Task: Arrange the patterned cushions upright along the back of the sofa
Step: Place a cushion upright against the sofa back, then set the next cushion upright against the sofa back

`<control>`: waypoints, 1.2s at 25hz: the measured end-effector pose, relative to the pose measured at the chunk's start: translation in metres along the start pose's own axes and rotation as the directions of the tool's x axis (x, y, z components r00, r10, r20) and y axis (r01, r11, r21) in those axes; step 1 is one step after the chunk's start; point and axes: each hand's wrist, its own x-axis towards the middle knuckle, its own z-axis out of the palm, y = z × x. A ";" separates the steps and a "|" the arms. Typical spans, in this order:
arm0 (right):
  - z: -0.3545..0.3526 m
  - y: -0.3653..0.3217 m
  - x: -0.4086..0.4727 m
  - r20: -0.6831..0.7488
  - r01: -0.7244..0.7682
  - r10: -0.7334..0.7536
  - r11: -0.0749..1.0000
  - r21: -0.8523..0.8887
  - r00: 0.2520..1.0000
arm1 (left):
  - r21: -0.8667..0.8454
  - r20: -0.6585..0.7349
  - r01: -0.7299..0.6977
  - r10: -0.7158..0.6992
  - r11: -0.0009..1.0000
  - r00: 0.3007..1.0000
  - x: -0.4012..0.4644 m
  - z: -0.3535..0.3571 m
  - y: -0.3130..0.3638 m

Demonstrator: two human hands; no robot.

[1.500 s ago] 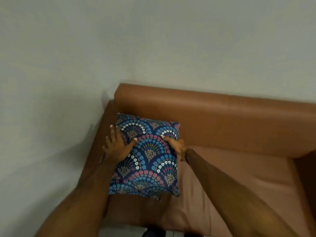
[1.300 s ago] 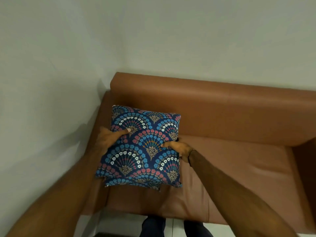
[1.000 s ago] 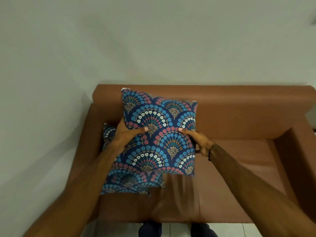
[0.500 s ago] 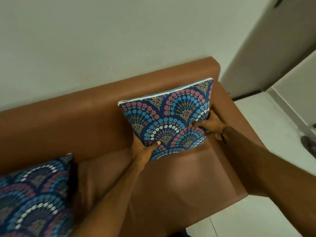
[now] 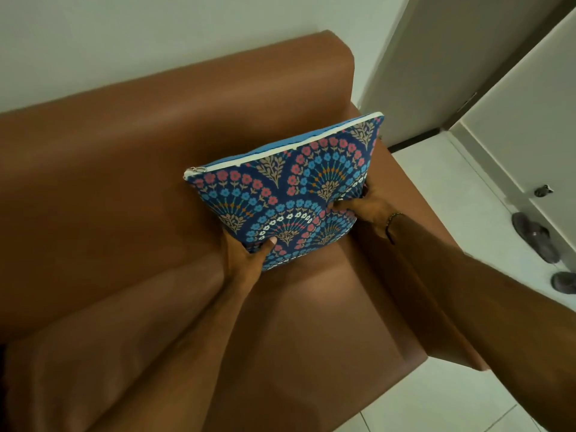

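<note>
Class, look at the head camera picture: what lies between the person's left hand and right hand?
In the head view, the blue fan-patterned cushion lies between the left hand and right hand, standing on the brown leather sofa.

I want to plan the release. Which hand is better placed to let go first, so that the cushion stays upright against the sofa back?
The right hand, probably. It only pinches the cushion at its side edge, next to the armrest. The left hand grips the lower corner from below and can steady it.
</note>
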 end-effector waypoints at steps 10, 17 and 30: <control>0.184 0.078 -0.146 -0.027 -0.266 0.268 0.931 -0.248 0.963 | 0.691 0.075 -0.062 0.013 0.721 0.997 -0.075 -0.207 -0.060; 0.477 0.027 -0.255 0.313 -0.127 0.229 0.940 -0.316 0.922 | 0.877 -0.088 0.065 0.025 0.476 0.996 -0.129 -0.503 -0.080; 0.640 -0.019 -0.343 0.686 -0.181 0.220 0.975 -0.130 0.694 | -0.281 -0.528 0.547 -0.603 0.788 0.598 -0.185 -0.708 -0.114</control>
